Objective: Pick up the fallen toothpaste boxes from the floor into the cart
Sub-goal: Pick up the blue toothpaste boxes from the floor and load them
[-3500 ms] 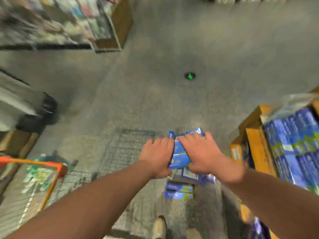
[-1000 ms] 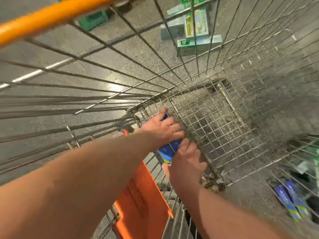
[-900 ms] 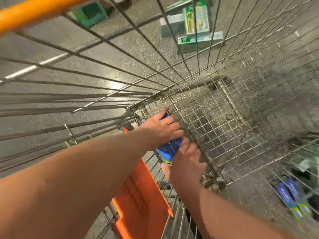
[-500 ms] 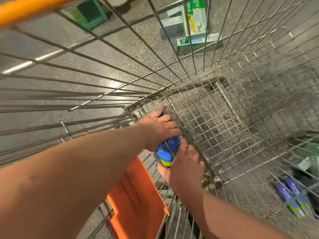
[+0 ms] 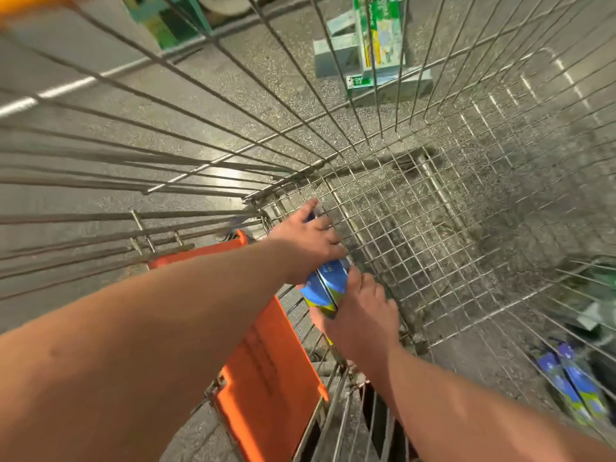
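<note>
both hands, left hand above and right hand below, clamp the blue toothpaste boxes at frame centre, low inside the cart, likely for setting down; two more boxes lie lower right.

Cart fills view, basket floor at 2 o'clock from centre. Toothpaste boxes at centre, inside cart, held between hands. Left hand on their 11 o'clock side, right hand on 5 o'clock side. Seat flap at 7 o'clock, beneath left forearm. 2 loose boxes on floor outside cart, 4 o'clock. Display stand beyond cart, 12 o'clock.
</note>
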`<state>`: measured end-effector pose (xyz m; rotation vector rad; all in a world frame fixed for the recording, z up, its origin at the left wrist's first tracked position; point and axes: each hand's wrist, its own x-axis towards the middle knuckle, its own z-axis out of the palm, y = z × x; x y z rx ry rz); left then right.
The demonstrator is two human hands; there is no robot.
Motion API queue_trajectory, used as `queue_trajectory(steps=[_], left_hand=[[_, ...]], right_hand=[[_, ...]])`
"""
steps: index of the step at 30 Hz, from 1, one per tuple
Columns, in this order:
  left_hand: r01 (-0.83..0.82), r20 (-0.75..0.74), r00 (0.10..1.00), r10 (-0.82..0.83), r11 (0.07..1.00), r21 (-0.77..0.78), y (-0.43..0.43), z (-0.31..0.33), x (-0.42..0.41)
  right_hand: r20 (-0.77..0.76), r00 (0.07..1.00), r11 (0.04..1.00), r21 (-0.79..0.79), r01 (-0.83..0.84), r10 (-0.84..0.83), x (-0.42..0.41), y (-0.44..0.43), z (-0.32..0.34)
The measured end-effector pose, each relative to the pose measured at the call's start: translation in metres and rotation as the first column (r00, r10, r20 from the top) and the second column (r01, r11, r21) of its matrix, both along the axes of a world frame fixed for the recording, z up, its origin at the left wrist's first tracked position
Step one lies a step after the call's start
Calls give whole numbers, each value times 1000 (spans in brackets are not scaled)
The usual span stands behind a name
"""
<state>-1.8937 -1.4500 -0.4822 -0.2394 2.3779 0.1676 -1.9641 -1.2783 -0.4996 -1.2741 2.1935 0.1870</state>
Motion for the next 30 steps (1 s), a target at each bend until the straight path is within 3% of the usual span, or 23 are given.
queue_trajectory(steps=[7, 12, 16, 23, 30], left_hand=[[-167, 49, 984, 168, 985, -35, 2, 74, 4], [-362, -5, 932, 363, 929, -69, 1, 198, 9], [-409, -89, 912, 400, 898, -162, 17, 307, 5], [-407, -287, 894, 345, 892, -197, 77, 453, -17], [-191, -387, 912, 134, 975, -115, 179, 537, -77]], right_hand=[[42, 997, 997, 33, -69, 68, -48, -49, 76], [43, 987, 988, -36, -152, 153, -75, -63, 192], [50, 981, 975, -132, -178, 186, -95, -50, 297], [1, 991, 943, -308, -127, 134, -113, 21, 443], [-98, 994, 928, -373, 1, -40, -143, 177, 537]])
